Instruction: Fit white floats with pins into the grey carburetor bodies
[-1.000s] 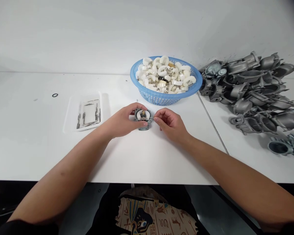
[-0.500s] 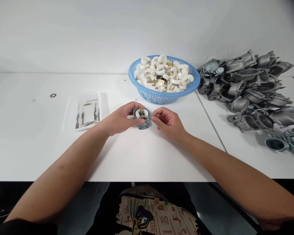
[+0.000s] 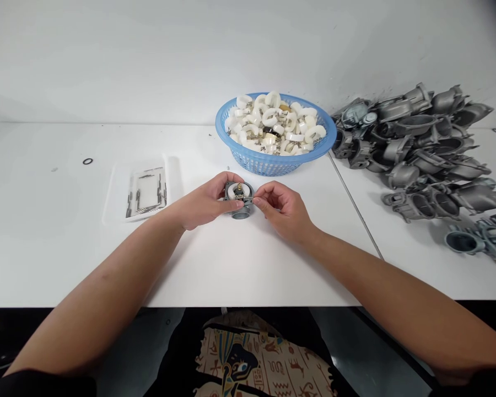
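Observation:
My left hand [image 3: 209, 203] grips a grey metal carburetor body [image 3: 241, 213] on the white table, thumb in front and fingers behind. A white ring-shaped float [image 3: 233, 192] sits in its open bowl around a brass part [image 3: 240, 188]. From the right, my right hand [image 3: 284, 207] pinches a thin metal pin [image 3: 249, 198] between thumb and forefinger, its tip at the float's hinge. Whether the tip is inside the hinge hole is too small to tell.
Behind the hands stands a blue basket [image 3: 268, 165] heaped with white floats. A white tray [image 3: 173, 182] with several thin pins lies to the left, near a black O-ring [image 3: 87, 161]. Grey carburetor bodies [image 3: 421, 143] are piled at the right.
The whole view has shifted slightly. Both hands keep their hold on the carburetor body and pin, with hardly any other visible movement.

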`<state>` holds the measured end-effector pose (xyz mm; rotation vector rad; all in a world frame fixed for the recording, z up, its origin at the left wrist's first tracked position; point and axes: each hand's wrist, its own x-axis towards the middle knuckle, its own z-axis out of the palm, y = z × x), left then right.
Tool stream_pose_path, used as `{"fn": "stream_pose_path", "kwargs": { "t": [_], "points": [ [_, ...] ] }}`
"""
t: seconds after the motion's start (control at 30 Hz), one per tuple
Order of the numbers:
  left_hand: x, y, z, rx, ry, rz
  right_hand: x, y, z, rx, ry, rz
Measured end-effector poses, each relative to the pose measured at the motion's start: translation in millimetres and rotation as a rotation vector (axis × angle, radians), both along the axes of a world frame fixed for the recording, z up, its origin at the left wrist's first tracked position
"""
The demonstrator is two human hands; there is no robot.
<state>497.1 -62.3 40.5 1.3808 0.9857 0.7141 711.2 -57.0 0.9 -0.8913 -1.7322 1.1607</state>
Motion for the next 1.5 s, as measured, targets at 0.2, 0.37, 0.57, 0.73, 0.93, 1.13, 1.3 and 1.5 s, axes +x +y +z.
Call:
{"fn": "stream_pose_path", "kwargs": {
  "t": [0.2, 0.37, 0.57, 0.73, 0.93, 1.13, 1.3, 1.5],
  "points": [
    [3, -2, 2.7, -0.029, 0.012, 0.025, -1, -1, 0.7, 0.027, 0.008, -0.007],
    [6, -3, 2.1, -0.063, -0.01, 0.064, -2, -4, 4.0, 0.077, -0.017, -0.049],
    [4, -1, 1.0, -0.1, -0.014, 0.048, -2, -4, 2.9, 0.049, 0.003, -0.046],
    [0, 1, -0.3, -0.073, -0.035, -0.044, -1, -3, 1.9, 0.033, -0.004, -0.043],
    [-2, 1, 1.0, -0.057, -0.065, -0.096, -1, -3, 2.1, 0.031, -0.011, -0.056],
    [-1, -1, 3.3, -0.059, -0.066, -0.124, 0, -7, 6.5, 0.002, -0.03, -0.046],
    [-1, 0, 4.0, -0.073, -0.059, -0.122, -1, -12, 9.0, 0.01, -0.061, -0.062],
    [-1, 5, 1.6, -0.072, -0.059, -0.12, -2, -10, 12.8, 0.021, -0.088, -0.06]
  ]
}}
